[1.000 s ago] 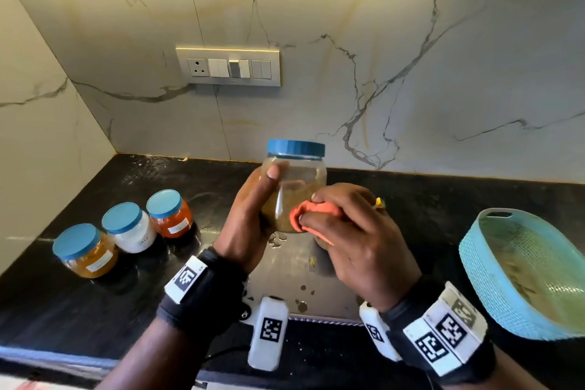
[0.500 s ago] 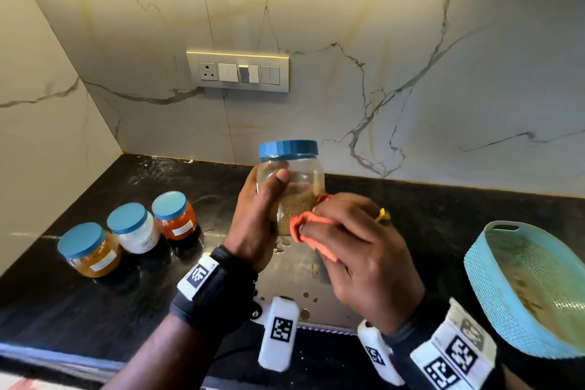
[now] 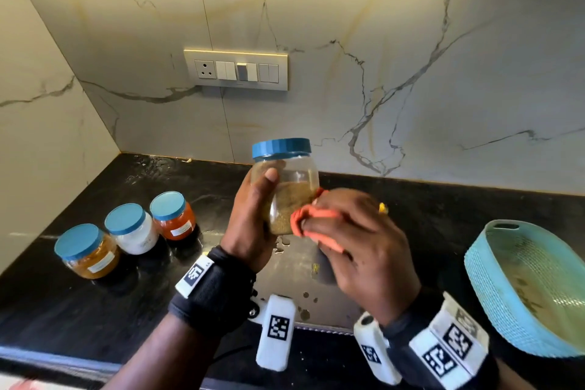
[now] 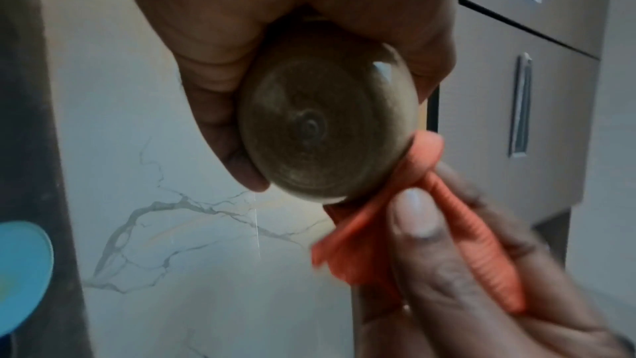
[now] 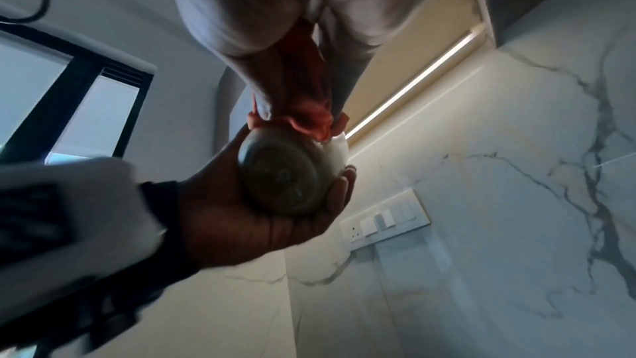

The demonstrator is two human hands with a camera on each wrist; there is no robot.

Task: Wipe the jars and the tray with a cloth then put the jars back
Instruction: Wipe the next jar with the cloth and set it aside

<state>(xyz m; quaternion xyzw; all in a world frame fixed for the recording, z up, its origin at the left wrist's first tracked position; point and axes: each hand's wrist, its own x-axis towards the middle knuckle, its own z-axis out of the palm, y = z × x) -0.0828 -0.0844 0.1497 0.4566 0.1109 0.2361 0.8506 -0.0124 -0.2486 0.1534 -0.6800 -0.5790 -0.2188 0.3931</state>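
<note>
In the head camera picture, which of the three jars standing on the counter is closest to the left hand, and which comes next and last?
From the left hand, in the head view:
1. Orange-filled jar, right end of the row, nearest.
2. White-filled jar, in the middle.
3. Amber-filled jar, left end, farthest, by the side wall.

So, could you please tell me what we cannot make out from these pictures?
- Labels on the three jars on the counter: head view, too small to read.
- Tray: head view, its right side cut off by the frame edge.
- Held jar: lower side covered by the left hand and the cloth.
- Right hand: left wrist view, blurred.
</note>
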